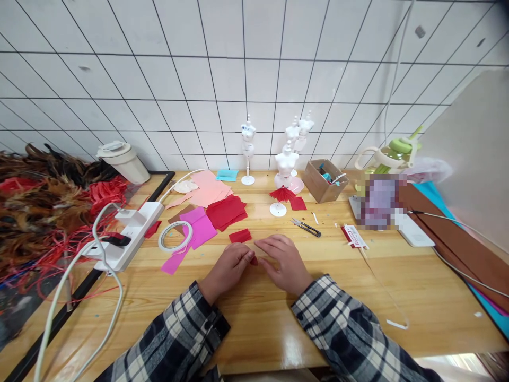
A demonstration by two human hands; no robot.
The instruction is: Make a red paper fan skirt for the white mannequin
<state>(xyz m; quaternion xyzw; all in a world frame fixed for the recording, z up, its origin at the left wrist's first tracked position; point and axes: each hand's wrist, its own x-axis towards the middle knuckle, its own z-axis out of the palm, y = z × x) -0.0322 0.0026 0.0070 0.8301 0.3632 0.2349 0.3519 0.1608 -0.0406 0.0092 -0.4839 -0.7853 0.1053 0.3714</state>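
Both my hands rest on the wooden table (254,318) close together. My left hand (228,269) is curled, its fingertips pinching a small red paper piece (253,260). My right hand (283,262) lies over the same piece, fingers bent and pressing down beside the left fingertips. Just beyond them lies a folded red paper (240,235). Further back are a stack of red paper squares (225,211), magenta sheets (198,225) and pink sheets (209,190). A tape roll (175,236) sits on the magenta paper.
Small scissors (305,227) lie right of centre. Several white mini mannequins (284,170) stand at the back, one with a red paper skirt. A cardboard box (324,180), a power strip (129,233) with cables, feathers (43,201) at left, and a cup (124,161) surround the area.
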